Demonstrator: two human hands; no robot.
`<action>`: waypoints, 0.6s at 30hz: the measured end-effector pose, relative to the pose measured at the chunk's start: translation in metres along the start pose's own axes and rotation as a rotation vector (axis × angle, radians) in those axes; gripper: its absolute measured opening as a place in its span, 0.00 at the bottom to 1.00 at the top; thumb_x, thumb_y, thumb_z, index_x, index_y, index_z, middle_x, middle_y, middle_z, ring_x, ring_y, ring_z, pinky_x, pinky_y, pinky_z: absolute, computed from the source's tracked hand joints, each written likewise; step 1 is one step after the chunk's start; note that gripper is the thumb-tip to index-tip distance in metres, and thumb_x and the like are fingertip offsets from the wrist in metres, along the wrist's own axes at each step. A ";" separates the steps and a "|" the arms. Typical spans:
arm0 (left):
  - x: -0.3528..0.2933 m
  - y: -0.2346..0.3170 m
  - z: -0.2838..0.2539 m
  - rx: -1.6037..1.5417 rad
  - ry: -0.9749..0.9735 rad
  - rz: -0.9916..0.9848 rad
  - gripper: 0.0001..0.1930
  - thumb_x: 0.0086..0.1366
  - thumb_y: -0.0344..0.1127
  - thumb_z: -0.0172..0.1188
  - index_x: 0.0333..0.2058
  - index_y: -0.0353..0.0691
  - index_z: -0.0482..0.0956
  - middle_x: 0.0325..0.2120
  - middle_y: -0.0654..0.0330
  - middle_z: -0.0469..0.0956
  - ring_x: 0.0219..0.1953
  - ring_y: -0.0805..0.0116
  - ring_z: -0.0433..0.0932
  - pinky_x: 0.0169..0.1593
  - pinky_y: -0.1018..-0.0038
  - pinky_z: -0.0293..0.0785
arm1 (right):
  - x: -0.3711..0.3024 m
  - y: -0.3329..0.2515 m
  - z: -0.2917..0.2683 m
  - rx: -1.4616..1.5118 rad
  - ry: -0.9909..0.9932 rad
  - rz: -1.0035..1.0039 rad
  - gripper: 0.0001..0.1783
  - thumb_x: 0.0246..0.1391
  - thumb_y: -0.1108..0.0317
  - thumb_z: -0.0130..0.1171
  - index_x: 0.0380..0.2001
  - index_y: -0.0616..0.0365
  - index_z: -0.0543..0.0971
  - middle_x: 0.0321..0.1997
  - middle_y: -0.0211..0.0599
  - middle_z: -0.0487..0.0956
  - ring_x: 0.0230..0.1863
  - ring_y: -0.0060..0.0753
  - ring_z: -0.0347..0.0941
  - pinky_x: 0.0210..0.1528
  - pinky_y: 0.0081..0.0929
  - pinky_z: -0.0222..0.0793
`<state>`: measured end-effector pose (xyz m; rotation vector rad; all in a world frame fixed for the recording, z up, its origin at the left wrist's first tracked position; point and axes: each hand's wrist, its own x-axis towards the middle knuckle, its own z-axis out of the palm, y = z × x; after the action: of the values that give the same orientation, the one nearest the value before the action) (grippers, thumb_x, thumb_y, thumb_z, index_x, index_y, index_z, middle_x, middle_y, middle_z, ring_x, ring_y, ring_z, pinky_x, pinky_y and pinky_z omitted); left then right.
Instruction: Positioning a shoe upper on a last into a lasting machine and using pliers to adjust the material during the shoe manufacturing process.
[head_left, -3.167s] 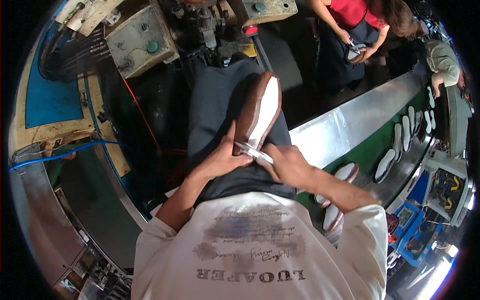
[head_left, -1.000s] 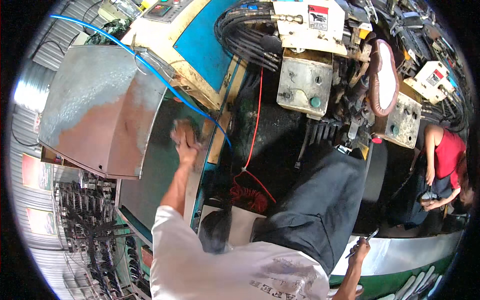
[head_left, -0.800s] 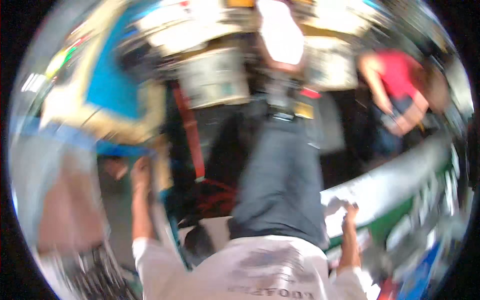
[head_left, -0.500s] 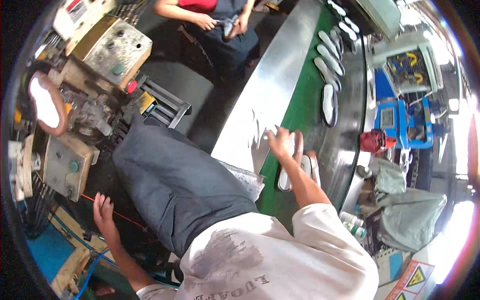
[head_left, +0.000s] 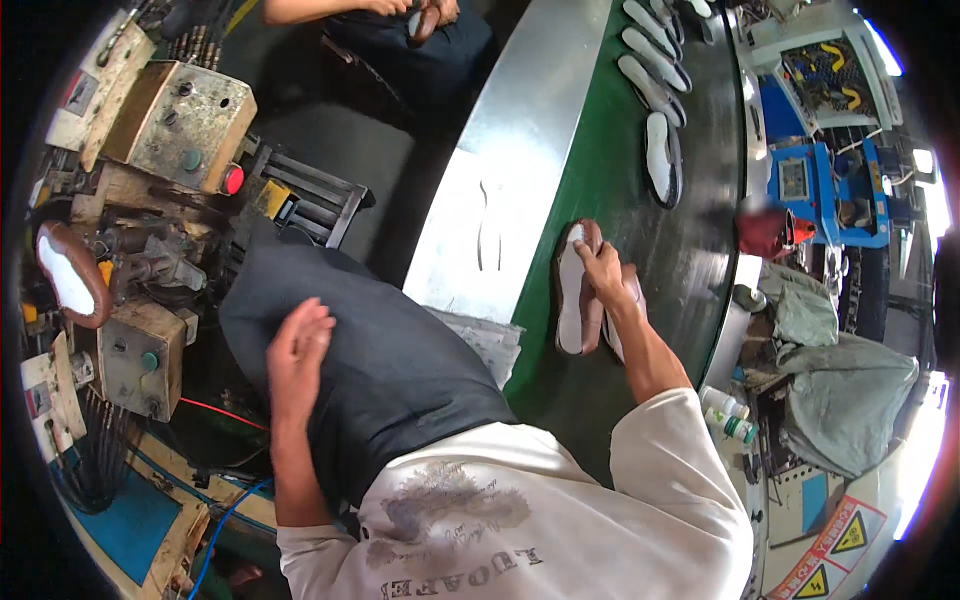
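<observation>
On the green conveyor belt to the right lie two brown shoes with pale insoles, side by side. My right hand (head_left: 604, 272) reaches over them, its fingers closed on the upper end of the left brown shoe (head_left: 570, 305). The other brown shoe (head_left: 637, 287) lies close against it, partly covered by my hand and forearm. Over the dark apron (head_left: 380, 350) on my lap, my left hand (head_left: 300, 345) is raised with its fingers stretched out, holding nothing.
Several dark shoes with white insoles (head_left: 658, 150) line the belt (head_left: 590, 190) farther up. Thin strips (head_left: 484, 225) lie on the metal ledge (head_left: 510, 130). A machine (head_left: 160, 260) holding a brown shoe (head_left: 70, 275) stands left. Another person's hand (head_left: 440, 12) holds a shoe ahead.
My right hand has come from beside the ledge onto the left brown shoe. My left hand has moved rightward and up, from near the machine to above my lap. The view has shifted.
</observation>
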<state>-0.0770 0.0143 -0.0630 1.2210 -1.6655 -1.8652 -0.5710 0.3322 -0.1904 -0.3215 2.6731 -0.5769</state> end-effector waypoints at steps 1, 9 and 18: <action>0.004 -0.003 0.010 -0.003 -0.078 0.019 0.23 0.78 0.28 0.62 0.68 0.30 0.76 0.59 0.49 0.84 0.60 0.62 0.85 0.66 0.68 0.77 | -0.001 -0.017 0.002 0.010 -0.011 -0.026 0.40 0.65 0.45 0.69 0.60 0.76 0.79 0.53 0.65 0.86 0.54 0.57 0.85 0.60 0.45 0.78; 0.070 0.072 0.112 -0.393 -0.301 0.157 0.34 0.86 0.53 0.52 0.73 0.27 0.68 0.68 0.46 0.77 0.73 0.57 0.72 0.76 0.66 0.64 | -0.129 -0.265 -0.026 1.068 -0.607 -0.322 0.27 0.72 0.57 0.66 0.61 0.70 0.76 0.47 0.34 0.83 0.45 0.23 0.78 0.49 0.26 0.76; 0.026 0.087 -0.010 0.017 0.015 0.343 0.37 0.74 0.48 0.70 0.71 0.31 0.69 0.65 0.43 0.76 0.67 0.53 0.75 0.72 0.62 0.67 | -0.225 -0.395 0.051 1.192 -0.603 -0.489 0.25 0.71 0.58 0.69 0.60 0.64 0.76 0.50 0.38 0.81 0.51 0.27 0.77 0.54 0.28 0.75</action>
<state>-0.1077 -0.0323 0.0095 0.8847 -1.7568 -1.6311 -0.2923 0.0297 0.0109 -0.6294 1.3250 -1.7205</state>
